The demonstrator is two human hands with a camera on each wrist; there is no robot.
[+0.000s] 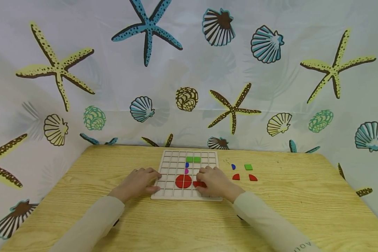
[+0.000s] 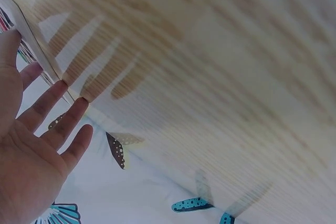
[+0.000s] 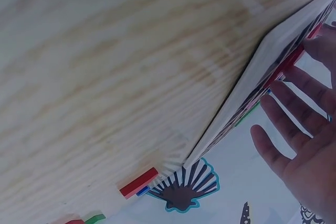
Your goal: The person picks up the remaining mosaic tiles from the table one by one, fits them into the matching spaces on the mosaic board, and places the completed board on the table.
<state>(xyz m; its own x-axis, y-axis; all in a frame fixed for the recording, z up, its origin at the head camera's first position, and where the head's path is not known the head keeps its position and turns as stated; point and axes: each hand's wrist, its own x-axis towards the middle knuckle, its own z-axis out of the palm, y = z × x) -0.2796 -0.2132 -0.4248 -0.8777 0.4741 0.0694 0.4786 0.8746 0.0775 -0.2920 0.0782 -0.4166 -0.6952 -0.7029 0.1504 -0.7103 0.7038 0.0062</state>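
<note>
A pale square grid board lies on the table. My left hand rests at its left edge, fingers extended; the left wrist view shows the fingertips along that edge. My right hand is over the board's right part, thumb and fingertips at a red piece partly hidden beneath it. In the right wrist view its fingers are spread and fairly straight. Left of that piece sits a red disc made of quarters. Above it are a magenta half-disc, a blue half-disc and two green squares.
Right of the board lie a small blue piece, a green square and two red quarter pieces. The wooden table meets a white curtain printed with starfish and shells at its back edge.
</note>
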